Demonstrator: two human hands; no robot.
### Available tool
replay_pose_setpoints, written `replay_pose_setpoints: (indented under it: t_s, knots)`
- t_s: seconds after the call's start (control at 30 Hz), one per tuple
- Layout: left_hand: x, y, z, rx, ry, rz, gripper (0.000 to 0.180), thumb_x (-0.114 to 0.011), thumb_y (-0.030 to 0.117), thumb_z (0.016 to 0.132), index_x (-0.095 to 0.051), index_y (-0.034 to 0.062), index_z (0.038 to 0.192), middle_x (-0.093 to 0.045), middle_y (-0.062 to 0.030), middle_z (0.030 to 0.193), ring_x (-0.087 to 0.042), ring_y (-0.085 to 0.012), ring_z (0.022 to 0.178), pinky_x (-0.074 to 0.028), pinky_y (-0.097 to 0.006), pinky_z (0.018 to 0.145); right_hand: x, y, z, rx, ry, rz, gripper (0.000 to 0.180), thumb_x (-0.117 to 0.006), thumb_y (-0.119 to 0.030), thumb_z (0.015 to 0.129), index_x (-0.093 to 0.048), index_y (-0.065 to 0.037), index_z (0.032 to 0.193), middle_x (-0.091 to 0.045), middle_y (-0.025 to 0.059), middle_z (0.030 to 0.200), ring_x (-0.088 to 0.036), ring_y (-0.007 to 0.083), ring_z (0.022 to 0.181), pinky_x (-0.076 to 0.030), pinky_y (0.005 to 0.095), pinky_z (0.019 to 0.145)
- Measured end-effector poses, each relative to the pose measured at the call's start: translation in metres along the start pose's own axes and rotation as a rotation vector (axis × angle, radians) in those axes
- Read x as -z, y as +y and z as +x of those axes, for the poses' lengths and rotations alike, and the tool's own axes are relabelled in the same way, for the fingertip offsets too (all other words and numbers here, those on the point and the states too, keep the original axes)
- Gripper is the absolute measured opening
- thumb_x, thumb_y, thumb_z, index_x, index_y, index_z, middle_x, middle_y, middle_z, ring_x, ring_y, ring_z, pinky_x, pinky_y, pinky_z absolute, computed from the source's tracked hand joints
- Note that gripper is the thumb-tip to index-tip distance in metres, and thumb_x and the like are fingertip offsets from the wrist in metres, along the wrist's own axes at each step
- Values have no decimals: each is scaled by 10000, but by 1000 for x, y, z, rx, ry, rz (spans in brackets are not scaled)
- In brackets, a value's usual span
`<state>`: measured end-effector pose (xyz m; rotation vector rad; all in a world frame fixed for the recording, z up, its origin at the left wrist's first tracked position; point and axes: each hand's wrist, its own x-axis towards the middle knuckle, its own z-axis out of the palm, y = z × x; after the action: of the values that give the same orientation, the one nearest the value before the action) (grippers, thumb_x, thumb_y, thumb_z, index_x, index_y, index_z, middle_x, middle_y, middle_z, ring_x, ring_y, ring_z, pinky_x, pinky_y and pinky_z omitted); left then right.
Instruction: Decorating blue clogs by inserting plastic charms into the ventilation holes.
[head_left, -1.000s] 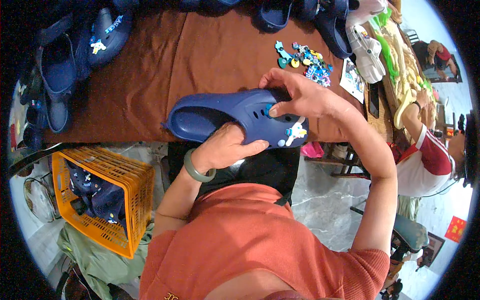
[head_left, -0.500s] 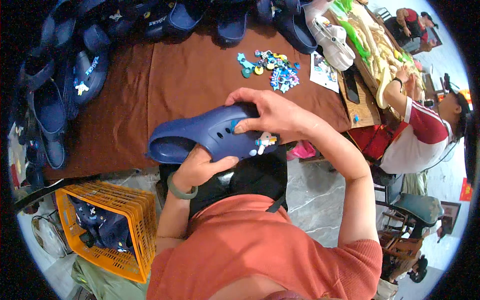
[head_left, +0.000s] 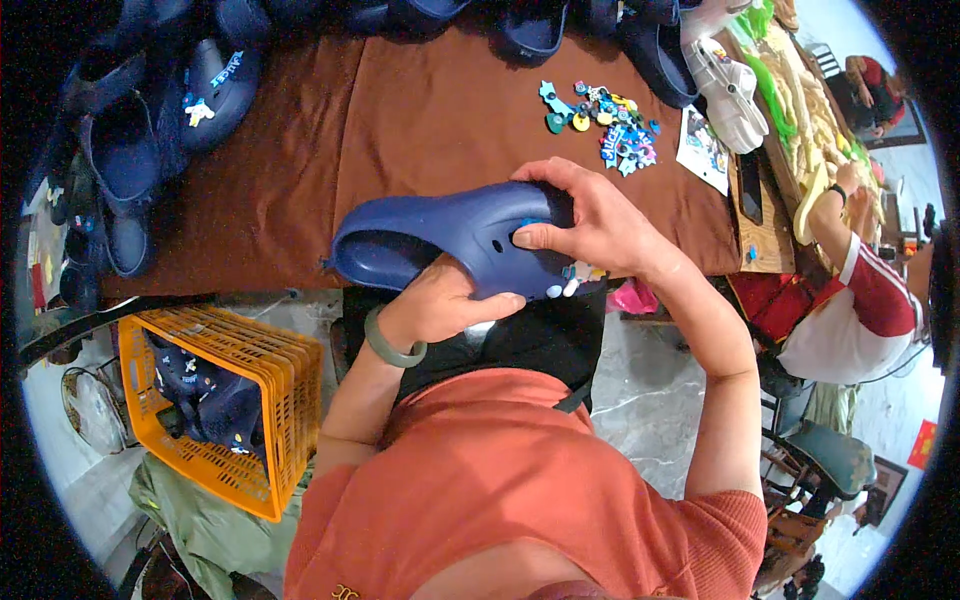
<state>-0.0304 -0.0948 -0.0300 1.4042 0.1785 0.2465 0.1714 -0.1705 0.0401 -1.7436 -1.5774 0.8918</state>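
Brown table (head_left: 400, 130): both hands hold navy clog (head_left: 450, 245).

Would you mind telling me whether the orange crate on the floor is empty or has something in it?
Not empty: the orange crate holds dark blue clogs, some with small charms, visible through its open top.

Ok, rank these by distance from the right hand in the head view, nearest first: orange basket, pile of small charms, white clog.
From the right hand:
1. Pile of small charms, just beyond it on the brown table.
2. White clog, farther to the right at the table's edge.
3. Orange basket, down on the floor at left.
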Motion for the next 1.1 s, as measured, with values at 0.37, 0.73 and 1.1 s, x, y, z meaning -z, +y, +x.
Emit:
replay_pose_setpoints:
  t_s: [0.37,0.73,1.1]
  knots:
    - [-2,21,7,9,-28,-58,627,-619,78,836,-336,-7,1390,-409,-114,1377,-398,-232,1289,-299,-365,1085,-3,6,3,68,100,-76,549,-720,-404,749,-606,-6,1108,-624,185,1048,-588,345,1019,-464,405,876]
    - [-1,37,20,147,48,-225,438,-627,53,843,-494,-7,1257,-605,-66,1133,-576,-156,1008,-446,-317,924,52,147,-24,-118,969,315,164,-671,-158,863,-658,-4,916,-649,7,765,-579,69,733,-475,231,670]
    - [3,36,23,200,66,-250,427,-622,47,849,-499,-15,1253,-611,-75,1133,-589,-167,1013,-457,-320,920,39,155,-34,-50,828,-197,345,-742,-162,740,-642,-56,1053,-621,121,937,-605,215,827,-483,323,725]
